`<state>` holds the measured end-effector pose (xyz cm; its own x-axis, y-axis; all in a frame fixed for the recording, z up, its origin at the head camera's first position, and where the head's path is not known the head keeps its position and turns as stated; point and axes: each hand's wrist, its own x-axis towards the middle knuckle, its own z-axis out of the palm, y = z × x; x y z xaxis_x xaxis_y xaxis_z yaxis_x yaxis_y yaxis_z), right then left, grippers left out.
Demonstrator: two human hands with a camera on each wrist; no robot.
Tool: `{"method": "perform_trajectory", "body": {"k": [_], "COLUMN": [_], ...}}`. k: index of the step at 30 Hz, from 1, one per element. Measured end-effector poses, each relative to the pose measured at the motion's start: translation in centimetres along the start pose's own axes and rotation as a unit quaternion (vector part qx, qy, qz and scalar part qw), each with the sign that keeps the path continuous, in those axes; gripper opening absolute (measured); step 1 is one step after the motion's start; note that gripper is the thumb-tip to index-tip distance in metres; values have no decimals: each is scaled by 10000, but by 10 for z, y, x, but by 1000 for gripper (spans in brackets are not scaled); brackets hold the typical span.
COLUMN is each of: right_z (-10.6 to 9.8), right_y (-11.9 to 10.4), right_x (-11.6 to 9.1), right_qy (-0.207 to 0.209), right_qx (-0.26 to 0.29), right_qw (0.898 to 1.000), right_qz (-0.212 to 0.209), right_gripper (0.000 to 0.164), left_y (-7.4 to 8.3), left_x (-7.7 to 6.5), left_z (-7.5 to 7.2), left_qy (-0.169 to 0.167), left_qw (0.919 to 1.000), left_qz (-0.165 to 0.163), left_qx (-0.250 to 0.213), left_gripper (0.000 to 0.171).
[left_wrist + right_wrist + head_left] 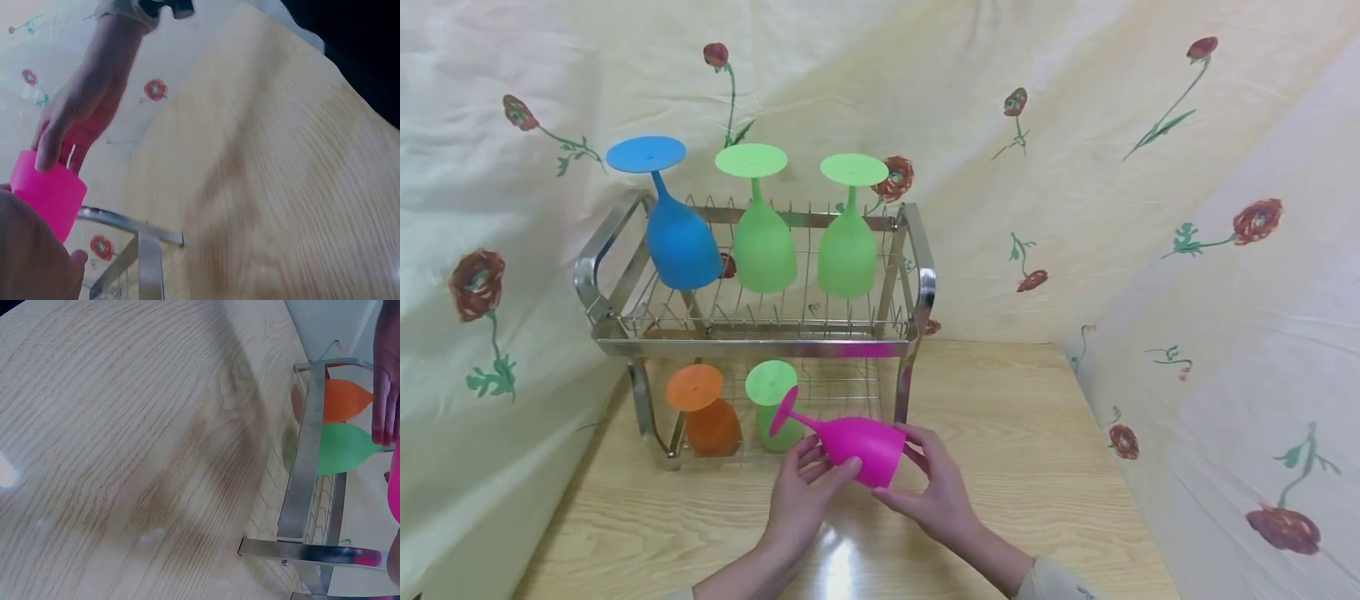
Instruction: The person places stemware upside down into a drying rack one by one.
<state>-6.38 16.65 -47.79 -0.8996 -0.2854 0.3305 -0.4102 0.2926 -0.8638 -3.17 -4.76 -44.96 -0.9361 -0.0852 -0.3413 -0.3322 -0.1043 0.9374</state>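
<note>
A pink plastic goblet (863,447) is held tilted on its side in front of the rack, its foot toward the upper left and its mouth toward the lower right. My left hand (802,497) grips the bowl near the stem, thumb laid along the near side. At the rim, my right hand (942,492) pinches the goblet between thumb and fingers. In the left wrist view the right hand (81,112) reaches down onto the pink rim. Only a sliver of the goblet (395,487) shows in the right wrist view.
A two-tier metal dish rack (752,348) stands behind the hands. Upside down on its upper tier are a blue goblet (683,246) and two green goblets (765,250). An orange goblet (713,429) and a green goblet (767,414) stand inverted below. Flowered cloth (1097,108) surrounds the wooden table (1022,450).
</note>
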Motion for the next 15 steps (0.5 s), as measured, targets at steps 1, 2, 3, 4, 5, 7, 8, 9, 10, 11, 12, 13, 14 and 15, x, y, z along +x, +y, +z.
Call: {"method": "perform_trajectory", "body": {"k": [1, 2, 3, 4, 5, 7, 8, 9, 10, 11, 12, 13, 14, 15], "right_z": [1, 3, 4, 5, 6, 9, 10, 12, 13, 14, 14, 15, 15, 16], "right_y": [0, 0, 0, 0, 0, 0, 1, 2, 2, 2, 3, 3, 4, 4], "right_x": [0, 1, 1, 1, 1, 1, 0, -1, -1, -2, -3, -4, -5, -6], "right_qy": [-13, -15, -10, 5, 21, 63, 90, 112, 119, 124, 129, 136, 136, 136], "right_qx": [4, 3, -2, -3, -15, -44, -67, -90, -86, -104, -123, -147, -163, -183], "right_qw": [10000, 10000, 10000, 9999, 9999, 9997, 9996, 9995, 9994, 9993, 9992, 9990, 9988, 9987], "right_qz": [-17, -46, -72, -115, -164, -231, -258, -292, -311, -333, -359, -388, -430, -450], "right_gripper": [81, 81, 82, 82, 83, 84, 85, 85, 86, 86, 86, 86, 85, 85], "left_y": [1, 2, 3, 4, 5, 7, 7, 7, 6, 6, 5, 4, 3, 2], "left_x": [0, 1, 1, 2, 2, 3, 4, 4, 4, 4, 4, 4, 3, 3], "left_z": [3, 5, 7, 10, 12, 15, 16, 17, 17, 18, 18, 19, 19, 20], "left_qy": [44, 80, 122, 165, 216, 328, 368, 419, 464, 505, 537, 560, 579, 593], "left_qw": [9999, 9997, 9994, 9992, 9989, 9984, 9982, 9979, 9977, 9975, 9973, 9971, 9968, 9966], "left_qz": [-27, -49, -76, -108, -141, -199, -212, -240, -260, -276, -290, -304, -316, -324], "left_qx": [-107, -222, -307, -359, -383, -410, -434, -425, -411, -405, -417, -426, -451, -471], "left_gripper": [100, 100, 100, 100, 100, 100, 100, 99, 99, 100, 99, 99, 98, 97]}}
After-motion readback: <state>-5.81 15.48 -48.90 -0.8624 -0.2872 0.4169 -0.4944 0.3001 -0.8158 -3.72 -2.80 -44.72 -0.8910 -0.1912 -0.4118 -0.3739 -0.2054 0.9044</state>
